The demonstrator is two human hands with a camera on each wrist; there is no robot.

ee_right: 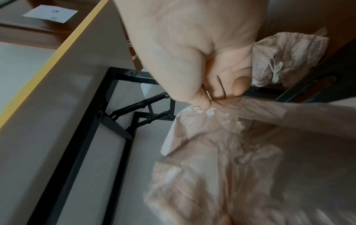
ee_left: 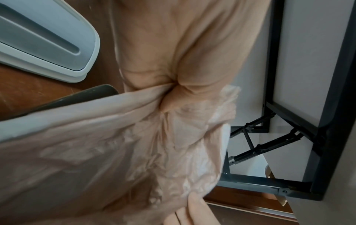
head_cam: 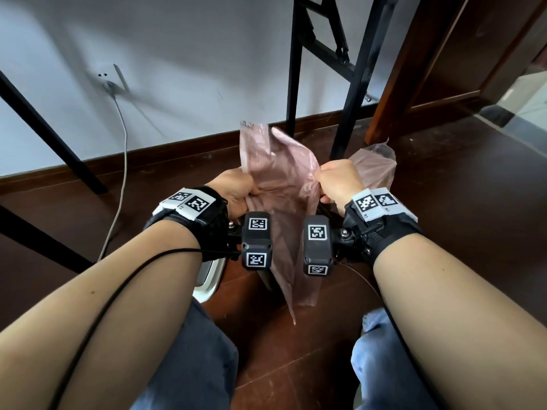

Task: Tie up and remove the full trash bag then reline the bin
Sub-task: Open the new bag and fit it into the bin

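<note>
Opening the new liner for the bin
Both grips, left hand (head_cam: 236,189) and right hand (head_cam: 340,182), pinch the fresh pink bag (head_cam: 278,184); the tied full bag (head_cam: 374,164) sits beyond the right grip, relining remains

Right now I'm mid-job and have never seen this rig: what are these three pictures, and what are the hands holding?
No machine here: a person's bare hands, with a camera and tags strapped on each wrist. The big picture looks down from the head; the other two look along each wrist. The left hand and right hand each have a grip on the new pink bag, pulling it open above the brown floor. A tied full bag sits beyond the right hand. The white bin lid lies on the floor, beside the bin's dark rim.
</note>
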